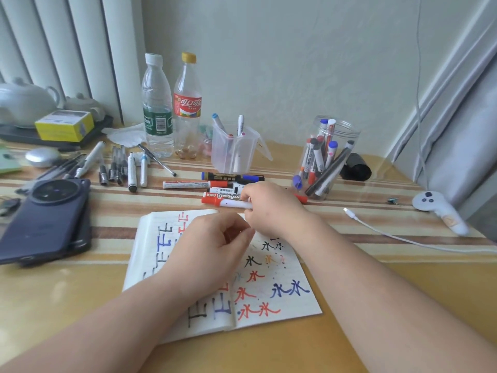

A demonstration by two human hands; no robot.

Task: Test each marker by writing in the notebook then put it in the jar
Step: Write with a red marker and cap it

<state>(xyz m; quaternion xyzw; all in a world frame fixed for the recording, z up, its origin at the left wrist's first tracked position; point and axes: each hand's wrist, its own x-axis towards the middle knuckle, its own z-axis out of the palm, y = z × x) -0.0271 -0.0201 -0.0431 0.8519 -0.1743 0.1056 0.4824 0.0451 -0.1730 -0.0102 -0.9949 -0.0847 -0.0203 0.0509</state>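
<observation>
The left hand (215,243) and its forearm lie across the open paper notebook (282,300), hiding its middle. The fingers are curled, and it cannot be told whether they hold anything. At the notebook's far edge the right hand (269,208) grips a white-barrelled marker (231,204) beside a loose heap of markers (215,183). Far right of the notebook stands the clear round plastic jar (348,133), packed with markers. Left of the notebook a dark glossy phone (45,224) lies on the desk (349,332).

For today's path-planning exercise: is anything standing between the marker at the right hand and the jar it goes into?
Nothing visible blocks it. The right hand grips the marker; only a red pen lying flat sits between it and the jar.
</observation>
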